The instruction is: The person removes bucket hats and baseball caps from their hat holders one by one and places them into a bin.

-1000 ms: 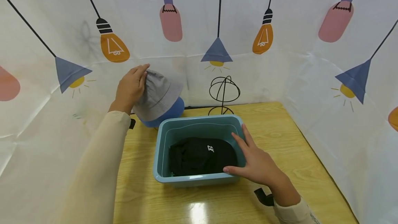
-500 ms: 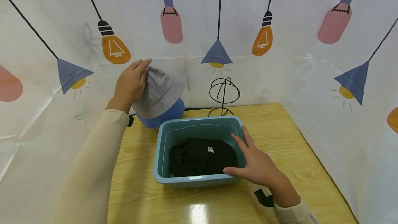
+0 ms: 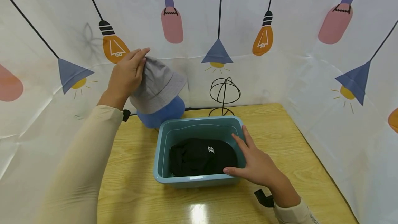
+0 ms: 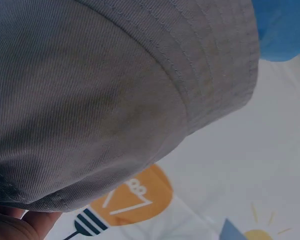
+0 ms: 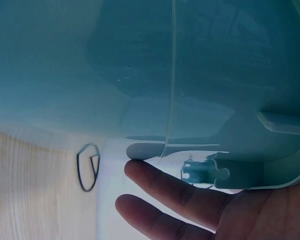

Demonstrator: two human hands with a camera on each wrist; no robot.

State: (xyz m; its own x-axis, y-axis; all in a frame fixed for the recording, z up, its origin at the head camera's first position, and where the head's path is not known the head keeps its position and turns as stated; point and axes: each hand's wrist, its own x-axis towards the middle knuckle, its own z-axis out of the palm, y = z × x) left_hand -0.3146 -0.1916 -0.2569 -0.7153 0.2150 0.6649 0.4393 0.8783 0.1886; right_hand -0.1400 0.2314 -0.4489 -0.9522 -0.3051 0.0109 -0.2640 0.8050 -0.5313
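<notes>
My left hand point(image 3: 125, 75) grips a grey bucket hat point(image 3: 158, 84) by its crown, at the back left. Its brim hangs tilted over a blue hat-like piece point(image 3: 164, 113), which it partly hides. In the left wrist view the grey fabric of the bucket hat point(image 4: 90, 100) fills much of the picture, and fingertips point(image 4: 40, 222) show under the crown. With fingers spread, my right hand point(image 3: 259, 163) rests at the right side of a teal plastic bin point(image 3: 196, 181), its thumb at the front rim. A black cap point(image 3: 202, 156) with a white emblem lies inside the bin.
Behind the bin stands a black wire stand point(image 3: 224, 93) with a rounded top. All this is on a wooden table point(image 3: 261, 124), enclosed at the back and sides by a white sheet point(image 3: 295, 72) printed with lamps.
The left hand has moved up and slightly left with the grey bucket hat, so more of the blue piece shows. The right hand and bin stay where they were.
</notes>
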